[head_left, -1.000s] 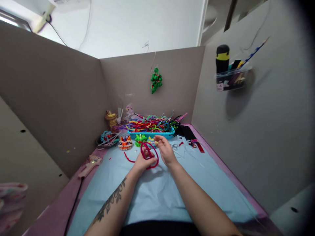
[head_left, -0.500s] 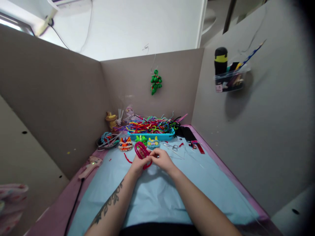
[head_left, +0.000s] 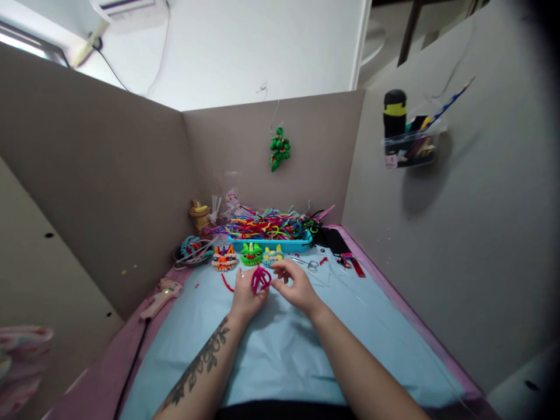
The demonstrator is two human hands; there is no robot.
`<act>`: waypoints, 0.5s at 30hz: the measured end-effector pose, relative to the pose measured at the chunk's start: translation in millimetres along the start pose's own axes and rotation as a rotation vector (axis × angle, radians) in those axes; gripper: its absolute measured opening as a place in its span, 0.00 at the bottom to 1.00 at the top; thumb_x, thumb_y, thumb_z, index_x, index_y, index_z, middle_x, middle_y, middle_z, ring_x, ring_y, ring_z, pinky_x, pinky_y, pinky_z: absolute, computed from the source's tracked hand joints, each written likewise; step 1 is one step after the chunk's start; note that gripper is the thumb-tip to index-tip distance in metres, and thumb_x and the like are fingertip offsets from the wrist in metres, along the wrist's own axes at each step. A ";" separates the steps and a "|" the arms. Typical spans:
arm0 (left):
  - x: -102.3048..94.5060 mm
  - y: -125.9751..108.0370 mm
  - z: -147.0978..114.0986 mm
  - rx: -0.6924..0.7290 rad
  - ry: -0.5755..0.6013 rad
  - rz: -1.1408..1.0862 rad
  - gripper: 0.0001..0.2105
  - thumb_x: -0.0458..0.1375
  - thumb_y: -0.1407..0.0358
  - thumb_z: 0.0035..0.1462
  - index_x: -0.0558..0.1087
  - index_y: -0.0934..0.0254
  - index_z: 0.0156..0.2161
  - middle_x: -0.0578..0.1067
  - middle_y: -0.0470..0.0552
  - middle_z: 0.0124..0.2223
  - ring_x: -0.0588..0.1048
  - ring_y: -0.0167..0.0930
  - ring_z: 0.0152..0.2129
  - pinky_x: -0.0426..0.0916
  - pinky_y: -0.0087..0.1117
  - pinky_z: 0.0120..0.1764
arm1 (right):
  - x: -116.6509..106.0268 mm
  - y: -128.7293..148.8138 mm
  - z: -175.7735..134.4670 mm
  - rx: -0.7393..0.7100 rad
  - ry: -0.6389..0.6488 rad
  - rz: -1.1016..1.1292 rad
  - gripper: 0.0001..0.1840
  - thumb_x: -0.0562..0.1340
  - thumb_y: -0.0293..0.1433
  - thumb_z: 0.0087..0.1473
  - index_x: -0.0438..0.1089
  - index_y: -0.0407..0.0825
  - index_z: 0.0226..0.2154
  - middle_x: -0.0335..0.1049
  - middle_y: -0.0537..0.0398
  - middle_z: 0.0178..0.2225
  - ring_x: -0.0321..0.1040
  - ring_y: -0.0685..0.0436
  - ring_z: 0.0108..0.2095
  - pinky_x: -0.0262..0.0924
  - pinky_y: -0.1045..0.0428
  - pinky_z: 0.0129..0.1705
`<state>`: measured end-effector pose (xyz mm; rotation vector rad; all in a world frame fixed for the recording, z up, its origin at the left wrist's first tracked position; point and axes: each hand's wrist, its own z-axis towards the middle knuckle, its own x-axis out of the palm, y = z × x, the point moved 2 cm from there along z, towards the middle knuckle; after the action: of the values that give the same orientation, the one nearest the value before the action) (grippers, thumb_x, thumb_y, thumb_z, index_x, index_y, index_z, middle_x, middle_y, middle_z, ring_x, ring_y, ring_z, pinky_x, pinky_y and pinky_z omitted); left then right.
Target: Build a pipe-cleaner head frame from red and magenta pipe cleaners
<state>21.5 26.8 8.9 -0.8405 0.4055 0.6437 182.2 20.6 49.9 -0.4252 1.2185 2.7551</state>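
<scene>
A magenta pipe cleaner bent into several loops (head_left: 261,280) is in my left hand (head_left: 245,294), whose fingers are closed around its lower part. My right hand (head_left: 295,283) is just to the right of the loops, thumb and fingers apart, with nothing seen between them. Both hands are above the light blue cloth (head_left: 280,356). Behind them stand three small pipe-cleaner animal heads: an orange one (head_left: 224,258), a green one (head_left: 251,254) and a pale blue and yellow one (head_left: 273,255). A short red pipe cleaner (head_left: 227,283) lies left of my left hand.
A blue tray (head_left: 271,245) heaped with coloured pipe cleaners stands at the back. Scissors (head_left: 311,265) lie right of the heads. A pink glue gun (head_left: 161,298) with a black cord is at left, near a dark bowl (head_left: 177,256). Grey panels (head_left: 271,186) enclose the table.
The magenta loops have turned and now face me, looking more compact. My right hand has let go and moved slightly right, its fingers spreading. The view has shifted a little.
</scene>
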 end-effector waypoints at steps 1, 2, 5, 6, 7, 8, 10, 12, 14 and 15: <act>-0.7 -1.9 -0.3 0.047 0.007 0.084 0.17 0.58 0.67 0.45 0.69 0.62 0.44 0.76 0.54 0.42 0.72 0.39 0.43 0.46 0.53 0.57 | 0.0 4.6 -0.9 -0.047 0.030 -0.010 0.17 0.62 0.27 0.45 0.68 0.50 0.41 0.68 0.53 0.34 0.64 0.47 0.32 0.60 0.54 0.30; -1.4 -4.1 -0.6 0.085 0.015 0.149 0.18 0.57 0.68 0.45 0.69 0.62 0.45 0.76 0.54 0.43 0.71 0.40 0.43 0.43 0.53 0.58 | 0.5 8.2 -1.7 -0.081 0.055 -0.025 0.19 0.61 0.26 0.45 0.68 0.51 0.43 0.67 0.53 0.35 0.64 0.46 0.35 0.60 0.53 0.32; -3.6 -11.6 -1.1 0.144 0.032 0.268 0.18 0.56 0.70 0.46 0.68 0.61 0.46 0.76 0.54 0.44 0.70 0.41 0.44 0.37 0.55 0.58 | 2.9 13.2 -3.4 -0.147 0.093 -0.065 0.21 0.57 0.21 0.45 0.68 0.52 0.43 0.66 0.52 0.39 0.63 0.44 0.41 0.61 0.49 0.41; -4.1 -13.6 -1.3 0.151 0.032 0.294 0.18 0.56 0.71 0.47 0.68 0.61 0.46 0.76 0.54 0.44 0.70 0.41 0.45 0.36 0.56 0.58 | 3.6 13.1 -3.7 -0.160 0.100 -0.069 0.22 0.56 0.20 0.45 0.68 0.52 0.43 0.65 0.51 0.39 0.63 0.44 0.42 0.61 0.48 0.43; -4.4 -15.1 -1.5 0.157 0.033 0.314 0.18 0.55 0.71 0.47 0.68 0.61 0.47 0.76 0.55 0.44 0.70 0.42 0.45 0.34 0.56 0.57 | 4.3 12.2 -4.0 -0.168 0.104 -0.072 0.22 0.55 0.19 0.44 0.69 0.52 0.42 0.64 0.51 0.39 0.63 0.44 0.42 0.61 0.48 0.44; -4.4 -16.1 -1.7 0.161 0.034 0.329 0.19 0.55 0.72 0.48 0.68 0.60 0.47 0.76 0.55 0.45 0.69 0.42 0.45 0.33 0.57 0.57 | 4.9 10.8 -4.1 -0.169 0.108 -0.074 0.22 0.55 0.19 0.43 0.69 0.52 0.41 0.64 0.51 0.38 0.63 0.44 0.41 0.61 0.48 0.44; -4.1 -16.3 -2.0 0.166 0.037 0.347 0.19 0.55 0.72 0.48 0.67 0.60 0.48 0.76 0.55 0.45 0.69 0.42 0.46 0.33 0.57 0.57 | 5.8 7.7 -4.4 -0.162 0.113 -0.081 0.21 0.54 0.18 0.42 0.70 0.51 0.37 0.64 0.52 0.37 0.64 0.45 0.39 0.61 0.49 0.42; -3.7 -15.0 -2.0 0.165 0.040 0.351 0.18 0.55 0.71 0.49 0.67 0.60 0.48 0.76 0.55 0.45 0.69 0.42 0.46 0.34 0.57 0.56 | 6.0 5.3 -4.5 -0.157 0.099 -0.089 0.18 0.53 0.18 0.41 0.70 0.51 0.32 0.64 0.53 0.35 0.64 0.45 0.37 0.62 0.49 0.41; -3.7 -13.2 -1.6 0.159 0.037 0.352 0.18 0.55 0.71 0.49 0.67 0.60 0.47 0.76 0.55 0.45 0.69 0.42 0.46 0.34 0.57 0.56 | 5.2 4.7 -4.5 -0.159 0.064 -0.098 0.16 0.54 0.18 0.41 0.70 0.50 0.30 0.64 0.53 0.33 0.64 0.46 0.36 0.61 0.50 0.41; -3.8 -12.6 -1.3 0.157 0.037 0.353 0.18 0.55 0.72 0.48 0.67 0.61 0.47 0.76 0.55 0.44 0.69 0.42 0.46 0.34 0.57 0.56 | 4.4 5.0 -4.6 -0.163 0.042 -0.103 0.15 0.54 0.18 0.42 0.70 0.50 0.29 0.64 0.53 0.32 0.64 0.45 0.36 0.61 0.50 0.40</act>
<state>27.0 18.0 17.3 -0.6363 0.6383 0.9106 177.9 13.7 49.2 -0.5478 0.9544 2.7794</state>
